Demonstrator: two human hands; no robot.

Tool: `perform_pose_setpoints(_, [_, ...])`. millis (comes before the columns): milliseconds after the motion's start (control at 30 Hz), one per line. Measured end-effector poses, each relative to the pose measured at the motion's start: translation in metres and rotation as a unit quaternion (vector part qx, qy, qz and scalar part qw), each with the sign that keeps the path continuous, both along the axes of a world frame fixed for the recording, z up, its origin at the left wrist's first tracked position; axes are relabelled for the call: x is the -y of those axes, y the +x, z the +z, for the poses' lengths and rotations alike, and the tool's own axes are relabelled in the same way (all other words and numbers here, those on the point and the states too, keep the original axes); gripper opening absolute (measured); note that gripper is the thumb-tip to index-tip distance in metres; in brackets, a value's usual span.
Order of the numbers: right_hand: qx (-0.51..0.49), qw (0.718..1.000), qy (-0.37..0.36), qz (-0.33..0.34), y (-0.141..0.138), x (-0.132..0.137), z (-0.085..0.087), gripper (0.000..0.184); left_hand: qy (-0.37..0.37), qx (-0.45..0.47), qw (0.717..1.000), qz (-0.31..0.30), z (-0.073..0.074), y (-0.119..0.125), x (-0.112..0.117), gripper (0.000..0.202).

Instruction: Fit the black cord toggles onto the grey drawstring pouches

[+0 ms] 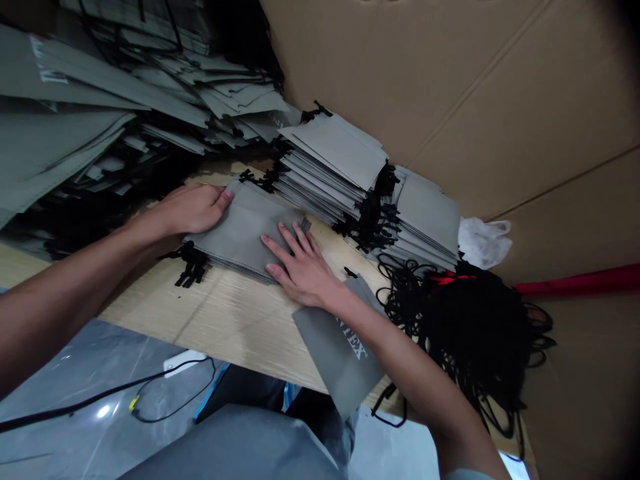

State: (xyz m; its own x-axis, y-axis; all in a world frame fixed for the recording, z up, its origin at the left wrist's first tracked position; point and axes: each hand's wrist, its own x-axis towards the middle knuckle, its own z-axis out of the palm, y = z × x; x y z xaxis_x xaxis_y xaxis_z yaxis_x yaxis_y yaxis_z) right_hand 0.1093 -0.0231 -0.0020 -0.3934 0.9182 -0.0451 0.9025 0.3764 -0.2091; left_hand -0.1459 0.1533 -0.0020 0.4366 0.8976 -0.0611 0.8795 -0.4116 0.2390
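Observation:
A small stack of grey drawstring pouches [245, 227] lies on the wooden table [225, 320]. My left hand [193, 208] rests on the stack's far left edge, fingers curled against it. My right hand [297, 263] lies flat on the stack's near right corner with its fingers spread. Black drawstrings [189, 265] stick out from the stack's left end. A single grey pouch with white lettering [343, 357] lies under my right wrist and hangs over the table's front edge.
Two taller stacks of grey pouches [333, 167] [427, 217] stand behind. A heap of loose grey pouches [100, 113] fills the left. A tangle of black cords [475, 333] lies right. Cardboard walls [475, 100] rise behind. A cable [150, 383] runs on the floor.

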Motion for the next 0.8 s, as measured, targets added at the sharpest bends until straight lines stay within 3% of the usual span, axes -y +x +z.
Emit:
perform_pose_setpoints(200, [-0.043, 0.999, -0.007, -0.004, 0.005, 0.000, -0.003, 0.066, 0.071, 0.107, 0.992, -0.015, -0.008, 0.002, 0.011, 0.085])
perform_pose_setpoints(500, [-0.231, 0.968, -0.042, -0.093, 0.009, -0.007, -0.005, 0.080, 0.048, 0.168, 0.985, -0.009, -0.002, 0.005, 0.003, 0.065])
perform_pose_setpoints(800, [-0.169, 0.983, 0.021, -0.061, 0.001, -0.003, -0.011, 0.074, 0.022, 0.254, 0.967, 0.019, -0.003, 0.014, 0.013, 0.053])
